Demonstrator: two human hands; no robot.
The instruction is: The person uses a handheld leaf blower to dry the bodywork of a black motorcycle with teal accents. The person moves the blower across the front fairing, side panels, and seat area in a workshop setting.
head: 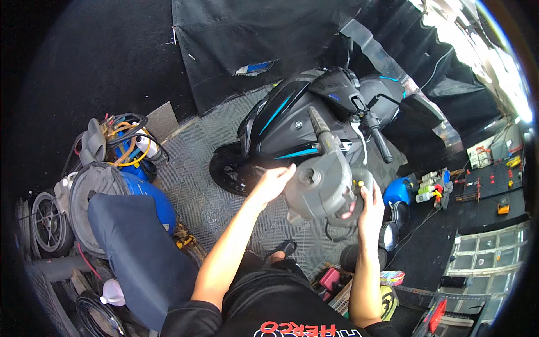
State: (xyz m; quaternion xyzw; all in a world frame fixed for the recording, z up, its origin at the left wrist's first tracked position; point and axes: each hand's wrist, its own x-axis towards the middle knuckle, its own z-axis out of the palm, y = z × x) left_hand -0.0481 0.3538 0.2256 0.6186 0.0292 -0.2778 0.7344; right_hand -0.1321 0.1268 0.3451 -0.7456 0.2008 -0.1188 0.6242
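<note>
A grey plastic air-filter housing (320,185) with a ribbed rubber duct is held up before me. My right hand (371,204) grips its right side, beside a curved black hose (364,177). My left hand (276,183) is at the housing's left edge, fingers bent and close to it; whether they press on it cannot be told. Behind the housing a black scooter (294,122) with blue stripes stands on the floor, its front wheel (227,170) to the left. The duct's end overlaps the scooter's front panel in the view.
On the left are a dark padded seat (134,248), a blue drum (158,202), coiled hoses (130,135) and a wheel (50,221). At right, a blue container (397,191), round tins and a tool board (492,181) line the wall. Grey tiles (189,156) cover the floor.
</note>
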